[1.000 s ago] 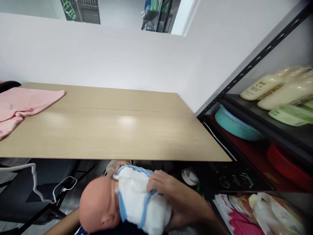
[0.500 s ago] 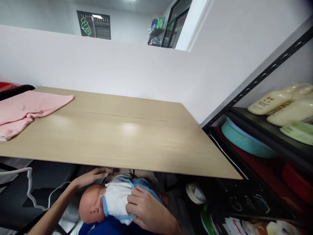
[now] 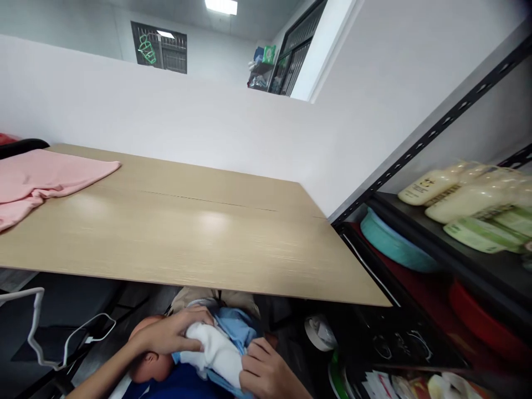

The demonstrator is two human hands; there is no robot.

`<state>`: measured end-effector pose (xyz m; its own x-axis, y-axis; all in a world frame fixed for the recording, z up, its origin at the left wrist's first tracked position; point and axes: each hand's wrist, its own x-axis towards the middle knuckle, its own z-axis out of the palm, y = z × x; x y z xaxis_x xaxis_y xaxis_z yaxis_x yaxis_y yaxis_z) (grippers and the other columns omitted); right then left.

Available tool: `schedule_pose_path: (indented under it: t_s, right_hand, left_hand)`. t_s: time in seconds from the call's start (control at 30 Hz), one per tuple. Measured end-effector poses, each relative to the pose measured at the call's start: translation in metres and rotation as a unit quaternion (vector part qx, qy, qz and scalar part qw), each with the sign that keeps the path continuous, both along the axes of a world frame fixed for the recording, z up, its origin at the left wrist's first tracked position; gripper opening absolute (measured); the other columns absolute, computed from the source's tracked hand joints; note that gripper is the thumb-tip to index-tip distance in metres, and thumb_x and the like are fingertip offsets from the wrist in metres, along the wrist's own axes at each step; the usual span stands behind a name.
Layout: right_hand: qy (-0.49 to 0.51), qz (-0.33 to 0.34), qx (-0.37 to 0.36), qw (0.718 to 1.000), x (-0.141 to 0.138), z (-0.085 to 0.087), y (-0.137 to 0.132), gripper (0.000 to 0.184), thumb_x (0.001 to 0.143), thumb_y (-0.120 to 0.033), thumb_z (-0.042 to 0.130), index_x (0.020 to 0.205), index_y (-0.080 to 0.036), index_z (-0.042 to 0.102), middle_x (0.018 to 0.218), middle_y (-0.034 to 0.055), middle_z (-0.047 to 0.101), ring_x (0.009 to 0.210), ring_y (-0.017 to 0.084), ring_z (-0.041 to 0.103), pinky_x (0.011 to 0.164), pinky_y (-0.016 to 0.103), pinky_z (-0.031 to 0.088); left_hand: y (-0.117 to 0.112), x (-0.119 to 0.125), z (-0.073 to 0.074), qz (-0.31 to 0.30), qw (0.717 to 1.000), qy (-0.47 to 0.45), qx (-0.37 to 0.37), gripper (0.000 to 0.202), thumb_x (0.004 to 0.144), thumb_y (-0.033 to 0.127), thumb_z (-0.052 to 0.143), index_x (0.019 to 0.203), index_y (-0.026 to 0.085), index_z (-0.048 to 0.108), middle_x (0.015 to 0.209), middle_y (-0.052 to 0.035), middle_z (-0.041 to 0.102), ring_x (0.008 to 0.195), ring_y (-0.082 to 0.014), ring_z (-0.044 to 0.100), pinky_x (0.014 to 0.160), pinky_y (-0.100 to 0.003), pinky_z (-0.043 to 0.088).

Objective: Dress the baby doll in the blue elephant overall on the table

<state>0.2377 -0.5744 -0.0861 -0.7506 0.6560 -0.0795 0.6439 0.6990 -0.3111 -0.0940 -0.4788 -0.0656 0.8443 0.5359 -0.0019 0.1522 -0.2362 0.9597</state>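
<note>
A baby doll (image 3: 152,364) lies across the lap below the table's front edge, its head to the left. It wears a white garment (image 3: 220,349) with light blue cloth (image 3: 236,327) along the side. My left hand (image 3: 177,331) lies over the doll's neck and shoulder, thumb and fingers on either side of the white cloth at its chest. With curled fingers, my right hand (image 3: 266,368) grips the edge of the clothing lower on the doll's body. The fingertips of the right hand are partly hidden in the cloth.
A wooden table (image 3: 199,244) spans the view, with a pink cloth (image 3: 54,174) at its left. On the right, a black shelf holds bottles (image 3: 465,205), a teal basin (image 3: 394,244) and a red basin (image 3: 486,321). A white cable (image 3: 37,321) hangs at lower left.
My left hand has moved from beyond the doll's head onto its shoulder and chest. My right hand has shifted slightly right and down along the clothing. The view has turned a little.
</note>
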Motion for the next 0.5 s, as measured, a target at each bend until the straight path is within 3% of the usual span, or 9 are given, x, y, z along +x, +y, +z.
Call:
schedule_pose_path:
  t_s: [0.13, 0.27, 0.4, 0.5]
  right_hand:
    - [0.002, -0.075, -0.042, 0.996, 0.027, -0.029, -0.009, 0.034, 0.073, -0.061, 0.086, 0.07, -0.036, 0.063, 0.074, 0.0027, 0.077, 0.077, 0.038, 0.075, 0.071, 0.058, 0.065]
    - [0.094, -0.136, -0.05, 0.985, 0.041, -0.039, -0.01, 0.046, 0.065, -0.072, 0.091, 0.074, -0.036, 0.064, 0.096, 0.0057, 0.083, 0.099, 0.045, 0.08, 0.089, 0.069, 0.067]
    - [0.255, -0.109, -0.105, 0.955, 0.034, -0.022, 0.007, 0.058, 0.06, -0.088, 0.091, 0.077, -0.038, 0.066, 0.121, 0.0052, 0.082, 0.113, 0.047, 0.08, 0.093, 0.072, 0.066]
    - [0.363, -0.131, -0.159, 0.909, 0.013, 0.006, 0.031, 0.062, 0.083, -0.099, 0.069, 0.108, -0.043, 0.078, 0.11, 0.0067, 0.078, 0.104, 0.039, 0.079, 0.095, 0.063, 0.066]
  left_hand:
    - [0.004, -0.012, 0.014, 0.011, 0.999, -0.023, -0.039, 0.053, 0.103, 0.073, 0.082, 0.131, 0.027, 0.08, 0.135, -0.0118, 0.077, 0.127, -0.0361, 0.072, 0.117, -0.05, 0.055]
    - [0.003, -0.018, 0.024, 0.003, 0.996, -0.044, -0.079, 0.05, 0.097, 0.073, 0.089, 0.123, 0.03, 0.084, 0.13, -0.0082, 0.08, 0.125, -0.0368, 0.074, 0.114, -0.049, 0.057]
    - [0.002, -0.02, 0.031, -0.062, 0.991, -0.098, -0.07, 0.046, 0.1, 0.068, 0.088, 0.12, 0.026, 0.087, 0.125, -0.013, 0.086, 0.124, -0.0361, 0.076, 0.117, -0.051, 0.057]
    - [0.005, -0.021, 0.037, -0.106, 0.987, -0.096, -0.073, 0.055, 0.094, 0.066, 0.095, 0.135, 0.029, 0.087, 0.139, -0.0134, 0.085, 0.134, -0.0387, 0.075, 0.126, -0.054, 0.053]
